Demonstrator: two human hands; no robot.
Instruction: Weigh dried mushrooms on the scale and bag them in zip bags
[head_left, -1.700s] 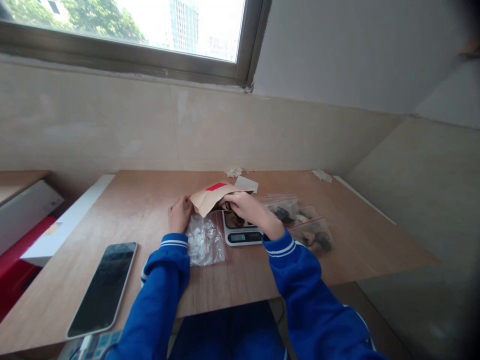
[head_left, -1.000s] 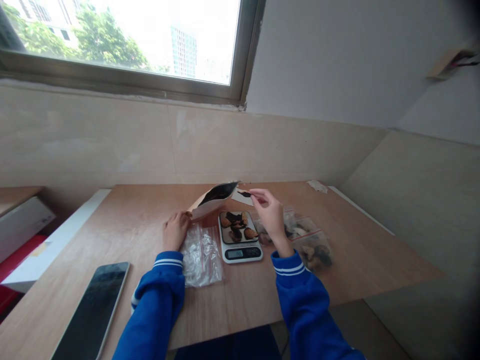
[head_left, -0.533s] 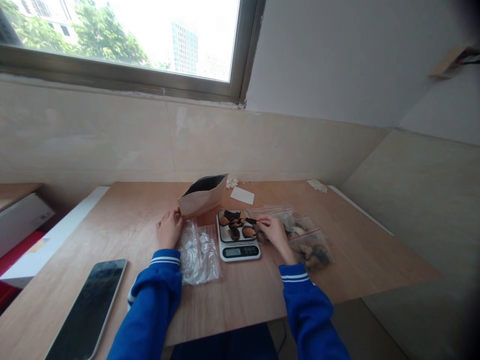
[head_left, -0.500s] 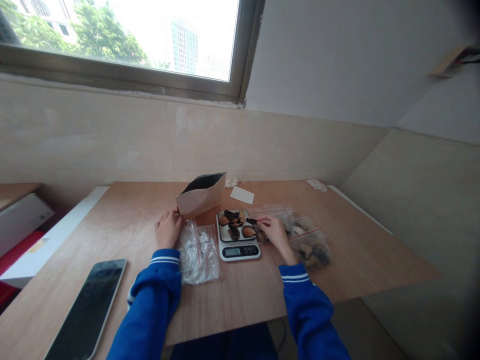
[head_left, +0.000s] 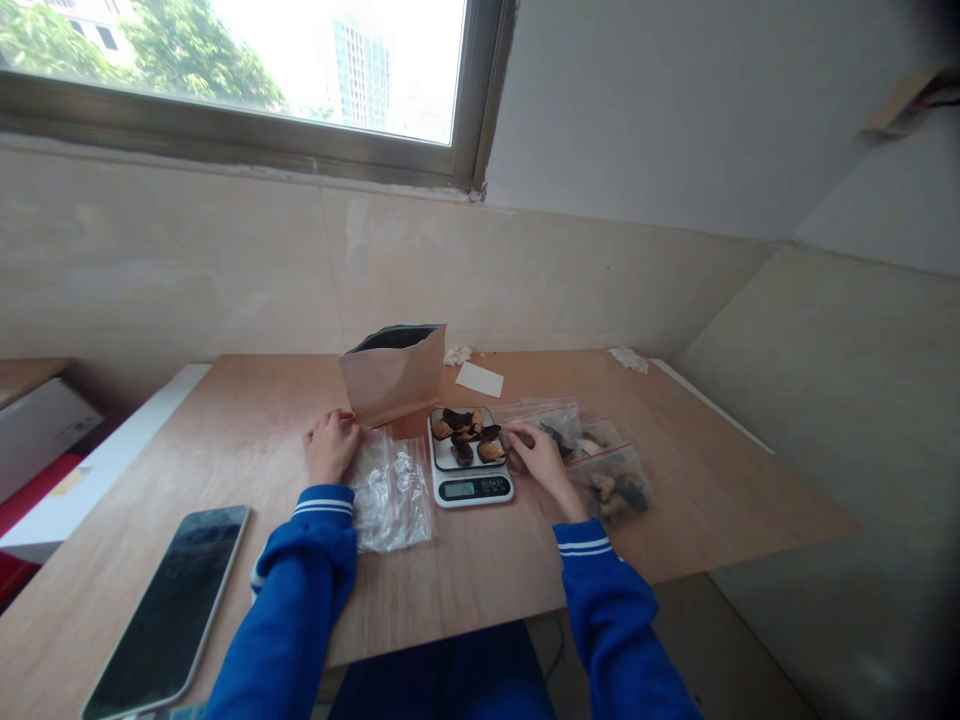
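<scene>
Wide wooden table (head_left: 712, 500) under the window, and a phone (head_left: 161, 610) lies dark near its front edge. A brown paper bag (head_left: 394, 375) stands open and upright, the left hand (head_left: 330, 447) curled at its lower corner, fingers bent onto the bag's base. An empty clear bag (head_left: 388, 485) lies flat beside the scale (head_left: 469, 470). Dark dried pieces (head_left: 466, 435) sit heaped on its tray. The right hand (head_left: 541, 458) rests at the tray's right edge, fingertips drawn together; whether they pinch a piece, I cannot tell.
</scene>
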